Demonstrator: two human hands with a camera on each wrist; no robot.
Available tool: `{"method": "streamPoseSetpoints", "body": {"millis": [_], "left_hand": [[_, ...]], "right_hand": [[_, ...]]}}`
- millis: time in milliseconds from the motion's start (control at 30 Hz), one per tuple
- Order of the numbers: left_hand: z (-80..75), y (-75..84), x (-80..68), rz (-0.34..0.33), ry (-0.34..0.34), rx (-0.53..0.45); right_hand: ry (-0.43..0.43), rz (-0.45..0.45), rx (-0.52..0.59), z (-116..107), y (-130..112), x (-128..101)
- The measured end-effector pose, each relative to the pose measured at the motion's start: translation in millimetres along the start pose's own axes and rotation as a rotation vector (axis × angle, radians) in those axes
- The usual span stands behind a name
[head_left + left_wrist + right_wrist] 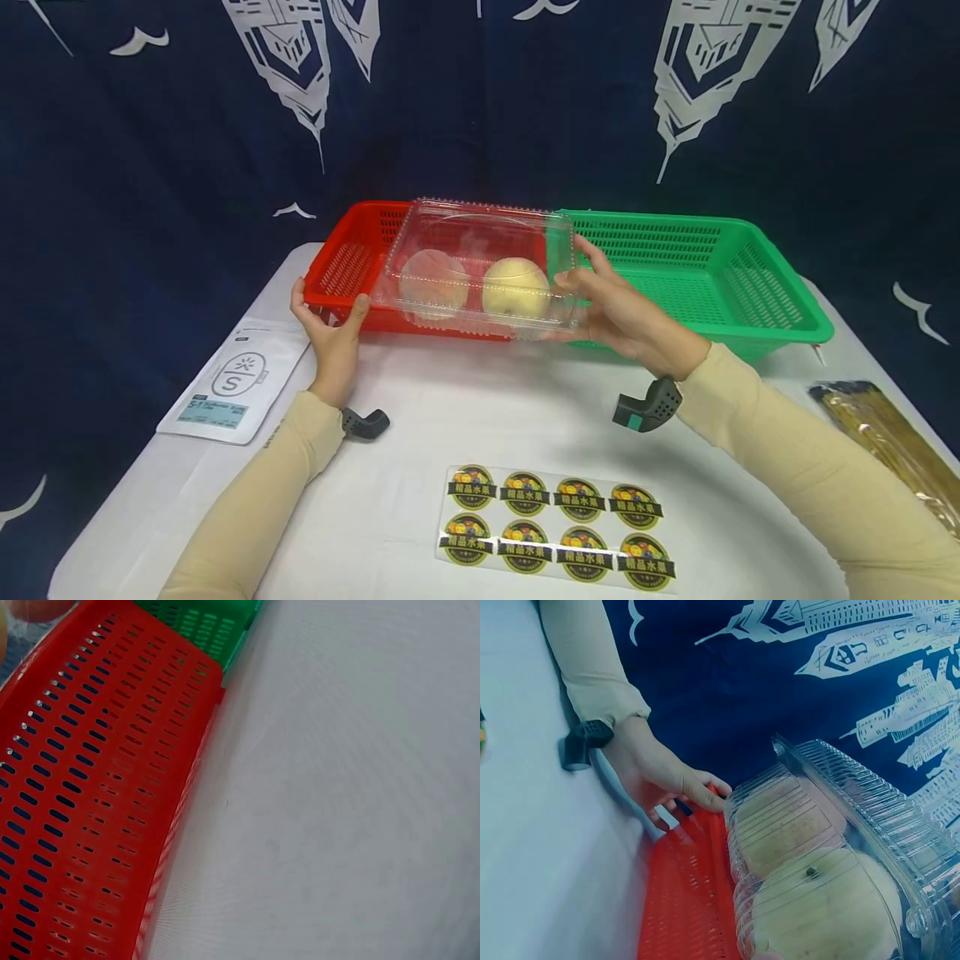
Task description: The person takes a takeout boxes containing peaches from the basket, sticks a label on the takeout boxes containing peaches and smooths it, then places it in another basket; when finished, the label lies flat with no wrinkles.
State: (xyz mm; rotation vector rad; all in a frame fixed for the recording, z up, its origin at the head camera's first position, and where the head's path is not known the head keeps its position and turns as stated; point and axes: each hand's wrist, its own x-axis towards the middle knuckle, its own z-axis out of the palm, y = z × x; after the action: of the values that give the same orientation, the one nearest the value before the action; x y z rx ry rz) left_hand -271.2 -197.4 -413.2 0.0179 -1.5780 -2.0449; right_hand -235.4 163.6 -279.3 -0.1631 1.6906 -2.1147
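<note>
Fruit sits in a clear plastic box [480, 267], two pale round pieces [514, 287] side by side. Its long axis runs left to right across the desk [420, 417], lid upward, and it hovers over the red basket [347, 260]. The right hand [615, 308] holds the box's right end with fingers curled round the edge. The left hand [330, 329] grips the red basket's near left rim, thumb over the edge. A green basket [705, 267] stands just beside the red one, touching it. On the white desk lie a sheet of round stickers [555, 527], a white pouch [236, 387] at the left and a packet of sticks [892, 442] at the right. Dark blue cloth with white prints [150, 125] hangs behind.
</note>
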Motion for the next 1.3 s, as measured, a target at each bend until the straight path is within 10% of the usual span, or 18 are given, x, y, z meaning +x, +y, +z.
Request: {"method": "streamPoseSetpoints", "body": {"millis": [1300], "left_hand": [[1.1,-0.5,-1.6,-0.013,0.011,0.024]], "right_hand": [[-0.070,-0.089,-0.148,-58.4,65.2,-101.9]]}}
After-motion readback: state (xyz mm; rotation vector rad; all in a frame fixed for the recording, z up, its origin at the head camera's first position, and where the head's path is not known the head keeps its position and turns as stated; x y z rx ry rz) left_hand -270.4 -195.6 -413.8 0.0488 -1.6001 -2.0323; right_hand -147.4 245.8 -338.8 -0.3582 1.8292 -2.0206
